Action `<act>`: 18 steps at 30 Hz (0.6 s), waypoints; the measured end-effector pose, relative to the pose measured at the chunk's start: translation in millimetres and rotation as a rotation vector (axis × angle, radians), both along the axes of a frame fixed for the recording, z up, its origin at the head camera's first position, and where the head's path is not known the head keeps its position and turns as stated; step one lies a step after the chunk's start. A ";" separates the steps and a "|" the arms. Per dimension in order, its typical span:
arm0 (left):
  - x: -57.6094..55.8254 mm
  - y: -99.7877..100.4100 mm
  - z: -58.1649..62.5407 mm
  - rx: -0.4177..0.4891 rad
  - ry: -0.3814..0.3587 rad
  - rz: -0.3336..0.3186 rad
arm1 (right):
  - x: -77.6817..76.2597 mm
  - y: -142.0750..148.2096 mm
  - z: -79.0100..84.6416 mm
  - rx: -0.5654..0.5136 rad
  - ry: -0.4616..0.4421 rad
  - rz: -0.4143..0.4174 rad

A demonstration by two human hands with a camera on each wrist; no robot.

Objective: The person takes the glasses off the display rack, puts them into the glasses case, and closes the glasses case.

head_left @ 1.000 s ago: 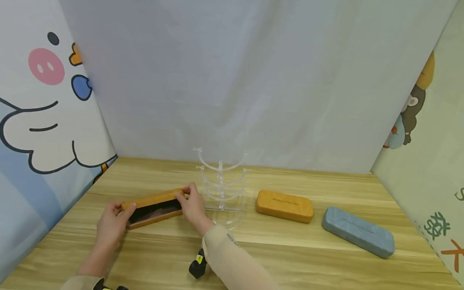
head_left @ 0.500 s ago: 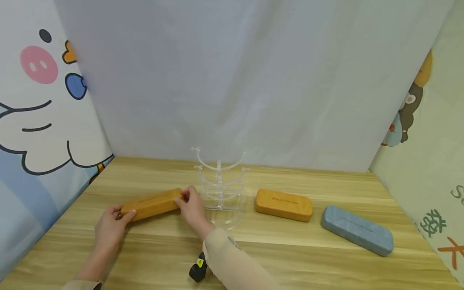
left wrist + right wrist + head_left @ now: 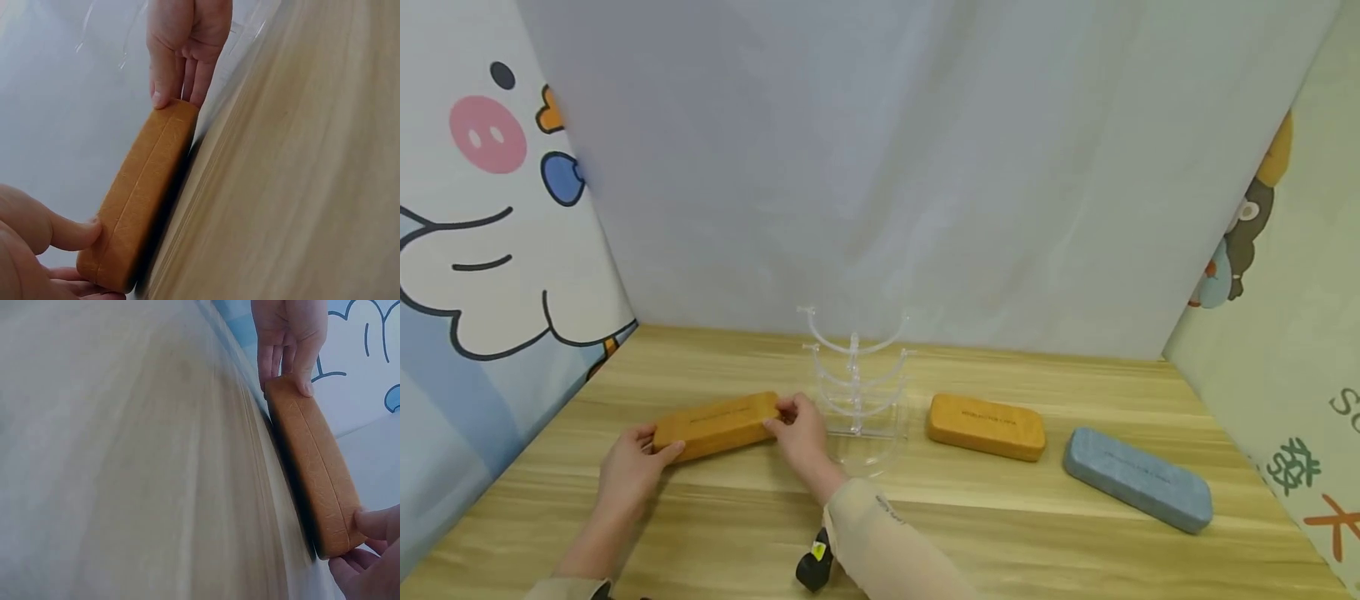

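A closed orange-tan glasses case (image 3: 718, 425) lies at the left of the table, its lid down along the whole front. My left hand (image 3: 628, 467) grips its left end, with the thumb on the front and the fingers round the end. At the opposite end my right hand (image 3: 802, 437) pinches the case between thumb and fingers. In the left wrist view the case (image 3: 140, 194) spans between both hands, a dark shadow under its lower edge. The right wrist view has the same case (image 3: 315, 469) with no gap at its seam.
Just right of my right hand stands a clear tiered glasses stand (image 3: 856, 383). Farther right lie a second orange-tan case (image 3: 987, 427) and a blue-grey case (image 3: 1138, 481), both closed. A grey-white curtain (image 3: 925, 167) hangs behind the wooden table (image 3: 1000, 525).
A second ago the case stood partly open, showing its dark inside; its lid has since come down and closed. Both hands have stayed at its ends.
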State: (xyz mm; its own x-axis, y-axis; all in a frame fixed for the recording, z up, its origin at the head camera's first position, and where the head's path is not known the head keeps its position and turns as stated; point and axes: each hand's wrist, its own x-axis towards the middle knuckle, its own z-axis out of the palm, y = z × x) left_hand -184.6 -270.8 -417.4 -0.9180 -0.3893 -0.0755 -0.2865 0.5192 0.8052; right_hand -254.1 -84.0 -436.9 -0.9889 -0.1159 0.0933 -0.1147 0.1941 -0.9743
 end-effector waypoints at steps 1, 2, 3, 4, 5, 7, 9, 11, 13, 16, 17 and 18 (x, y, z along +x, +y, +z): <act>-0.7 0.2 -0.4 0.006 0.005 0.000 | -0.4 -0.2 -0.5 0.007 0.010 -0.009; -1.5 0.3 -0.8 0.014 0.009 0.002 | -0.7 -0.4 -0.9 0.013 0.016 -0.014; -2.3 0.3 -1.3 0.019 0.010 0.004 | -0.8 -0.7 -0.9 0.015 0.020 -0.017; -2.7 0.5 -1.7 0.022 0.012 0.004 | -1.0 -1.0 -0.9 0.021 0.025 -0.016; -3.1 0.6 -2.0 0.024 0.012 0.004 | -1.0 -1.4 -0.8 0.023 0.029 -0.014; -3.5 0.7 -2.3 0.030 0.011 0.007 | -0.6 -1.8 -0.1 0.024 0.034 -0.005; -2.9 0.8 -1.9 0.034 0.006 0.013 | 1.2 -1.3 -0.1 0.022 0.033 0.005; -1.6 1.3 -0.1 0.025 0.005 0.025 | 3.5 0.3 0.1 0.014 0.039 0.016; -0.5 2.0 3.3 0.002 0.012 0.039 | 6.7 3.0 0.8 0.017 0.047 0.030; 2.3 5.4 10.1 -0.040 0.029 0.048 | 12.4 7.9 2.4 0.022 0.059 0.049; 3.0 7.2 12.5 -0.052 0.039 0.045 | 14.5 9.5 3.2 0.024 0.061 0.052; 3.4 9.1 14.4 -0.058 0.044 0.036 | 16.6 11.1 4.1 0.027 0.067 0.055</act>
